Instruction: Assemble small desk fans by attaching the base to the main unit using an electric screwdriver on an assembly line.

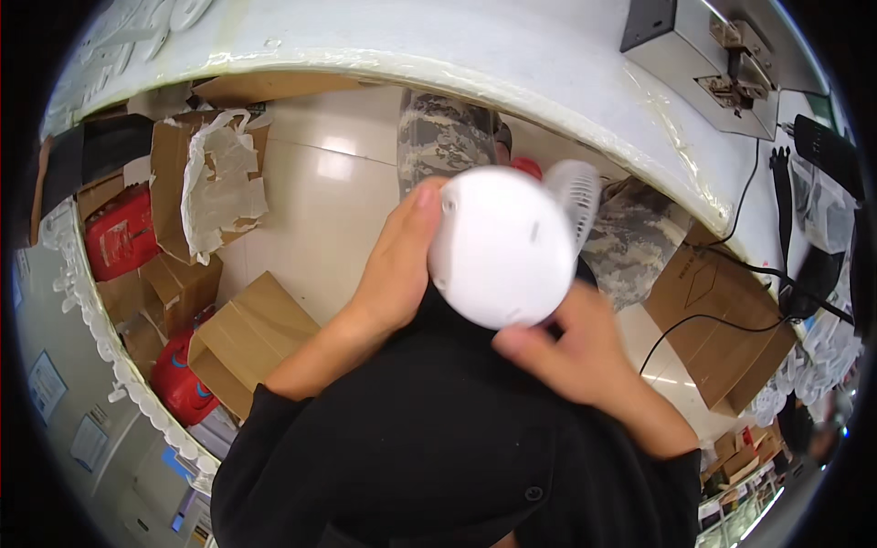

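- The person's left hand [395, 265] is closed on the left edge of a white disc [502, 247], its thumb along the rim and its other fingers mostly hidden.
- The right hand [585, 342] grips the disc's lower right edge, thumb at the rim, the other fingers largely out of sight underneath.
- The disc is held over the person's lap, flat face toward the camera, with small holes near its left rim.
- A white slatted piece [583, 196] shows just beyond the disc's upper right edge; whether the two are joined cannot be told.
- Camouflage trousers [630, 242] show beyond the hands, and a black top [438, 420] below them.
- A white bench [411, 41] curves across the top, a metal machine [699, 64] on its right part.
- To the left, an open cardboard box [260, 329] stands near a red container [119, 236].
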`<state>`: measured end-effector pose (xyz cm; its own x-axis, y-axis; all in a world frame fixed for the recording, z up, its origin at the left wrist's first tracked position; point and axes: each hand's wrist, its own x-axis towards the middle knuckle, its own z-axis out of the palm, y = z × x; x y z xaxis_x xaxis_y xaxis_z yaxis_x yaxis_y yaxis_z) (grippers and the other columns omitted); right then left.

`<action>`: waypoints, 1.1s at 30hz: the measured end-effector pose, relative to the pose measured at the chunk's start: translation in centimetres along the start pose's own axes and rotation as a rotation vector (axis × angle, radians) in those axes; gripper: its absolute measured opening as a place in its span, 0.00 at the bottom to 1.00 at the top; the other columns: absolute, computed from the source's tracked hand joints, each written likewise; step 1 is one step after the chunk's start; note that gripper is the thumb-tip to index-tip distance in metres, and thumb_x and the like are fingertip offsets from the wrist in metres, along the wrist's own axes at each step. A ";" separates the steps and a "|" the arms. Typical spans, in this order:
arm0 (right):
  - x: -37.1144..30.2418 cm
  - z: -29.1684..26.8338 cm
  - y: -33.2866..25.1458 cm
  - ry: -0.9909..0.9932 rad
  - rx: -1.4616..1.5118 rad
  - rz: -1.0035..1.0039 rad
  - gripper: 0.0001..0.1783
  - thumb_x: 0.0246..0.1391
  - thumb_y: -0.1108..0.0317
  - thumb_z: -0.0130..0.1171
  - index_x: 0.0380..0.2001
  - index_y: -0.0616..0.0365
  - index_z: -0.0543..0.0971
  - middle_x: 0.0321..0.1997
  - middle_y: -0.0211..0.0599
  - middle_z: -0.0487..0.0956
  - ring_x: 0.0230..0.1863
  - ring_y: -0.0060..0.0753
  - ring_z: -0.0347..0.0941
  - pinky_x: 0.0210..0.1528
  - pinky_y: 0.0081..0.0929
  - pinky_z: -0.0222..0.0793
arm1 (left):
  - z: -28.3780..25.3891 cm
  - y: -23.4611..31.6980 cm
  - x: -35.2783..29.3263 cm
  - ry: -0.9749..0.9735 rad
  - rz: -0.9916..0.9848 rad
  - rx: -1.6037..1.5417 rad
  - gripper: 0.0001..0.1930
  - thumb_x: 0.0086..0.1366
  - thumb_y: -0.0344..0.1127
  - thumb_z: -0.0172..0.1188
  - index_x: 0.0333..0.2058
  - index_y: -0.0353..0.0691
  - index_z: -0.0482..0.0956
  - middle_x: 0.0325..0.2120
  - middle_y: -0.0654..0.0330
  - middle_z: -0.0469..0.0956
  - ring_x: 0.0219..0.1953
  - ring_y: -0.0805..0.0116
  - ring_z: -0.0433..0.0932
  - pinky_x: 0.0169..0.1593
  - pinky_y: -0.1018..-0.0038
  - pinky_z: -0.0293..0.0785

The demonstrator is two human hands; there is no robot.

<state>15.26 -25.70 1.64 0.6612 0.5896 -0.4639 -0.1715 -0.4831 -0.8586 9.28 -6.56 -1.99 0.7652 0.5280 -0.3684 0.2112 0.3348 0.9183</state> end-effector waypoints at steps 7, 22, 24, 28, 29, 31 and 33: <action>1.8 0.1 -1.6 -0.270 -0.094 -0.279 0.19 0.49 0.53 0.64 0.26 0.61 0.76 0.14 0.32 0.72 0.13 0.34 0.66 0.19 0.26 0.63 | -2.2 -1.7 0.7 -0.345 0.336 0.140 0.23 0.70 0.42 0.43 0.21 0.37 0.78 0.21 0.61 0.70 0.22 0.72 0.63 0.29 0.78 0.61; 1.5 2.4 -2.8 -0.112 -0.692 -0.564 0.15 0.43 0.58 0.64 0.20 0.58 0.74 0.16 0.34 0.71 0.15 0.36 0.66 0.18 0.27 0.61 | -1.4 0.5 0.7 -0.453 0.674 0.457 0.12 0.59 0.26 0.52 0.17 0.38 0.75 0.16 0.63 0.64 0.16 0.72 0.55 0.20 0.77 0.54; 1.8 2.1 -2.8 -0.124 -0.696 -0.541 0.15 0.44 0.58 0.64 0.21 0.58 0.75 0.17 0.34 0.72 0.15 0.35 0.66 0.19 0.27 0.62 | -1.3 0.8 1.0 -0.457 0.637 0.510 0.11 0.59 0.25 0.53 0.17 0.37 0.74 0.16 0.62 0.64 0.16 0.70 0.56 0.21 0.76 0.55; 2.2 0.1 -5.0 -0.309 -0.445 -0.506 0.13 0.45 0.59 0.65 0.22 0.57 0.76 0.19 0.32 0.75 0.18 0.32 0.70 0.22 0.24 0.64 | -1.4 7.2 3.7 -0.755 0.415 0.484 0.13 0.61 0.25 0.52 0.17 0.35 0.75 0.17 0.60 0.67 0.17 0.69 0.59 0.23 0.75 0.56; 1.7 -0.7 -5.2 -0.338 -0.311 -0.508 0.13 0.45 0.59 0.65 0.23 0.57 0.77 0.21 0.32 0.76 0.19 0.30 0.70 0.23 0.22 0.65 | -1.6 9.5 4.5 -0.729 0.432 0.472 0.16 0.61 0.27 0.51 0.15 0.37 0.77 0.17 0.61 0.67 0.17 0.70 0.59 0.23 0.75 0.55; 1.8 -2.6 -4.5 -0.244 -0.210 -0.590 0.12 0.47 0.61 0.65 0.22 0.57 0.76 0.19 0.31 0.75 0.17 0.31 0.68 0.22 0.22 0.63 | -2.0 13.9 6.0 -0.588 0.530 0.521 0.19 0.60 0.37 0.50 0.12 0.38 0.78 0.15 0.62 0.66 0.18 0.72 0.58 0.24 0.76 0.53; 1.5 -4.8 -3.8 -0.095 -0.045 -0.665 0.09 0.46 0.66 0.65 0.21 0.57 0.76 0.18 0.30 0.73 0.15 0.32 0.64 0.20 0.22 0.60 | -0.7 17.4 8.3 -0.324 0.840 0.559 0.25 0.63 0.43 0.46 0.09 0.38 0.73 0.13 0.61 0.65 0.18 0.72 0.58 0.26 0.77 0.53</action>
<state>20.40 -26.11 5.32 0.5482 0.8242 0.1419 0.2820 -0.0224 -0.9592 18.94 4.18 10.82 0.9035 0.1624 0.3966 -0.2746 -0.4912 0.8266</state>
